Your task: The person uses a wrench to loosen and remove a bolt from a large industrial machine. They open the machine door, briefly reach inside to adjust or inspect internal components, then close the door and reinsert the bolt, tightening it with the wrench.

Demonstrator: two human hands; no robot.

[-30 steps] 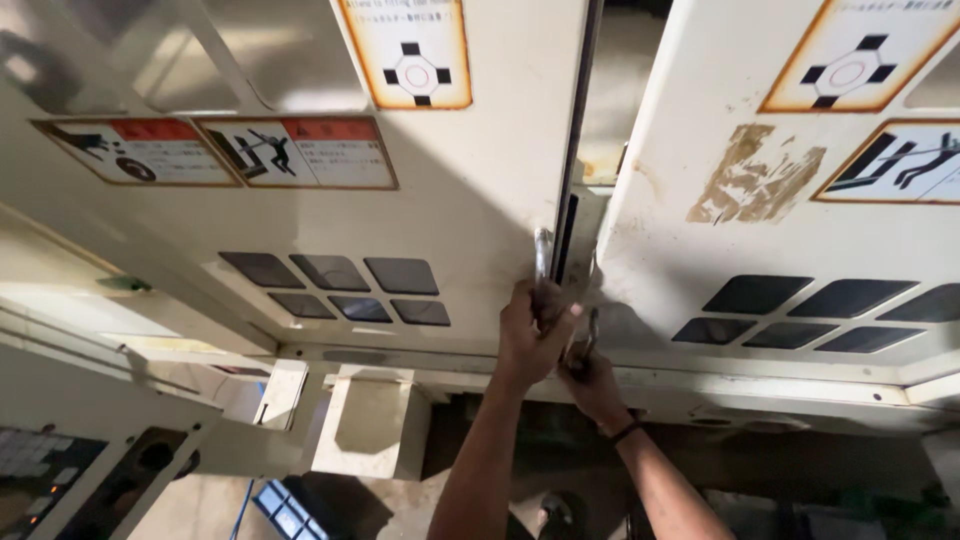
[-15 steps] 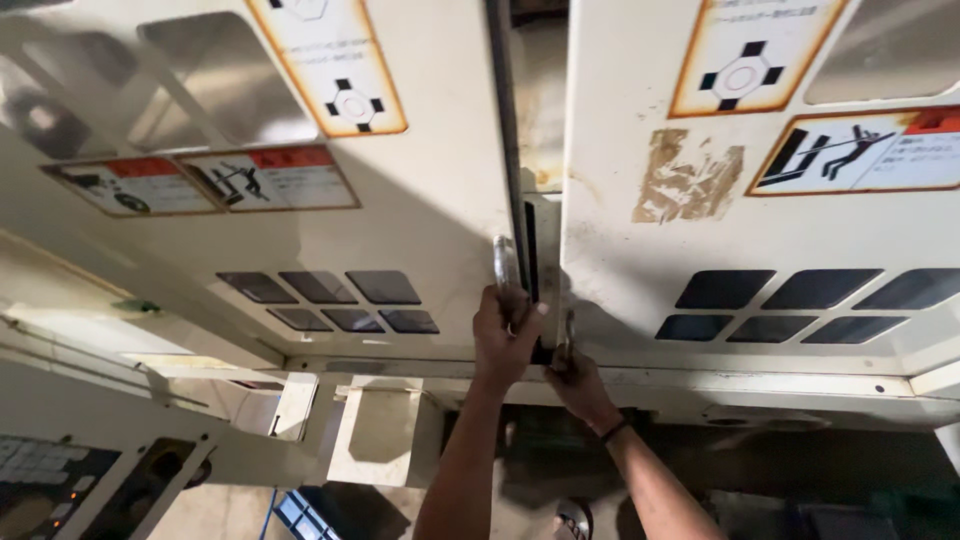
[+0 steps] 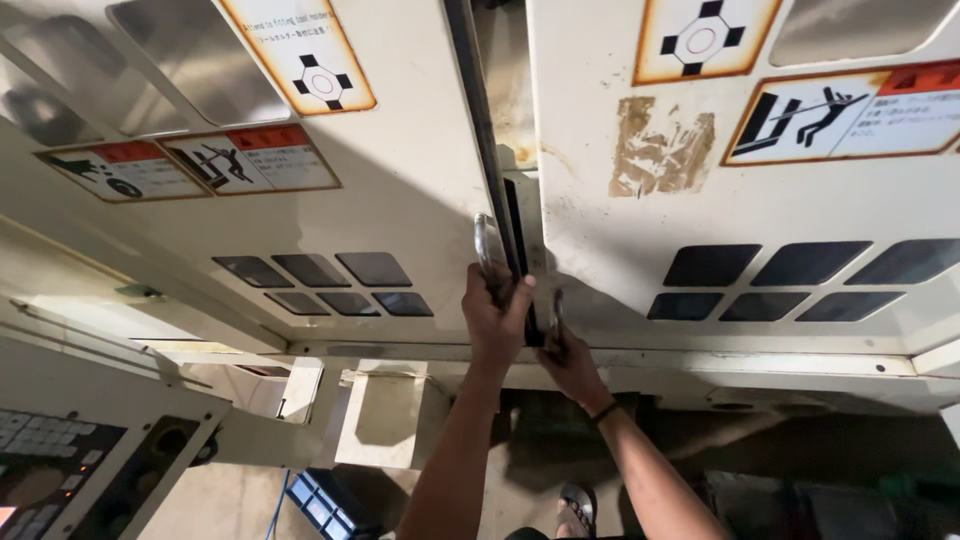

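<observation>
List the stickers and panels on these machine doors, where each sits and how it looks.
Cross-symbol sticker: left door top, orange-edged rectangle.
Warning sticker pair: left door, red-topped, black figures.
Cross-symbol sticker: right door top.
Figure warning sticker: right door.
Keypad panel: bottom left, grey keys.

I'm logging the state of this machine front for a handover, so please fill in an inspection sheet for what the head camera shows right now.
Surface: two cream machine doors, the left door and right door, with a narrow dark gap between them; worn adhesive patch on the right door.
Job's things: left door handle, a metal bar; right door handle, mostly hidden.
Clutter: nothing seen.
Grippers: left hand wrapped round the left door handle; right hand closed on the right door handle.
Cables: a thin blue cable near the floor.
Surroundings: warning labels, dark vent slots, control keypad, sandalled foot.
</observation>
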